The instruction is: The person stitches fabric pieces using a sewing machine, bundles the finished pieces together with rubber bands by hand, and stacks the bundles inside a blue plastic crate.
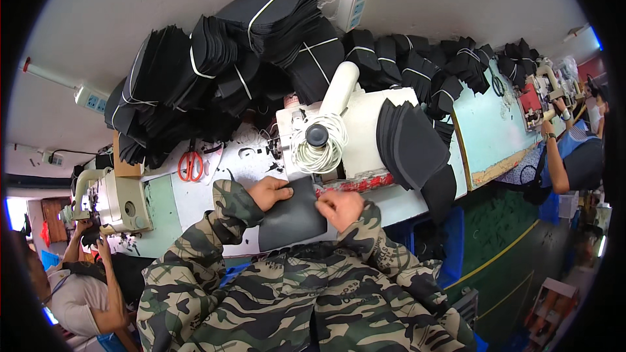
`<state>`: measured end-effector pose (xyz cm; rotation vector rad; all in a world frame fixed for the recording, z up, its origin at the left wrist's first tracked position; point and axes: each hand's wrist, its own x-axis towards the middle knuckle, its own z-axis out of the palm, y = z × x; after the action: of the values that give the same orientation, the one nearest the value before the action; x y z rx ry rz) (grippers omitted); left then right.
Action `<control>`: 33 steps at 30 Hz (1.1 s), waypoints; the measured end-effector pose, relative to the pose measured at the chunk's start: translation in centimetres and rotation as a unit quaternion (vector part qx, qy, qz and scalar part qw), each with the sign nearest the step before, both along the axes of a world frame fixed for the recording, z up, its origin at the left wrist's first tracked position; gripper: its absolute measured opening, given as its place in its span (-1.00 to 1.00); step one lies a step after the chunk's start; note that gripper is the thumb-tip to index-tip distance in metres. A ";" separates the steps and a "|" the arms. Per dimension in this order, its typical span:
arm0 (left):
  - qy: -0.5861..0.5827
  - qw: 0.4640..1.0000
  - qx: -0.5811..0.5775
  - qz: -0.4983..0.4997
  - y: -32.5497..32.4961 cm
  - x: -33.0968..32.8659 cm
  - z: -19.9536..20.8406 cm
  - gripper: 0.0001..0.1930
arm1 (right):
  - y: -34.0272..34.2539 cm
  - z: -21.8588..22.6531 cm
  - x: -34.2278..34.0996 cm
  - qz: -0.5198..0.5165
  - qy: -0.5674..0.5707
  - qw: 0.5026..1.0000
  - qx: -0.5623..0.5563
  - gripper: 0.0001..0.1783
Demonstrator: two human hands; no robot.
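Note:
A black sheet piece [293, 218], smooth and dark like leather or foam, lies at the table's front edge close to my body. My left hand [268, 193] grips its upper left edge, thumb on top and fingers curled. At the right edge of that sheet, my right hand [341, 209] has its thumb and forefinger pinched together, with the other fingers folded in. Just beyond my hands stands a cream sewing machine [340, 88], with a coil of white cord [306, 156] around its black-capped post.
Bundles of black cut pieces [267, 19], tied with white bands, pile along the wall. Loose black pieces [411, 140] fan out on the machine's right. Orange-handled scissors [190, 165] lie to the left. Co-workers sit at machines on the left [120, 202] and far right [531, 107]. A blue bin [454, 248] stands below.

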<state>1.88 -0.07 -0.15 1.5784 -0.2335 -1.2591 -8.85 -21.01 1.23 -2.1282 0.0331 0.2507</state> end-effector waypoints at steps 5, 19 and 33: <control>-0.005 0.997 0.057 -0.050 -0.5 1.6 0.0 -0.76 | -2.4 1.9 1.1 -0.081 -0.095 0.992 0.004 -0.84; -0.088 0.992 -0.004 0.085 -5.2 1.1 1.6 -0.72 | -3.4 2.2 3.6 0.030 -0.122 0.959 -0.256 -0.75; -0.006 0.998 0.048 -0.046 -4.8 3.2 3.2 -0.89 | -6.2 3.9 -3.5 -0.140 0.008 0.989 0.038 -0.76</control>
<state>5.08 -4.91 3.02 1.6745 -0.2586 -1.3488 -12.39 -27.17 5.09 -2.0162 0.3253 0.1001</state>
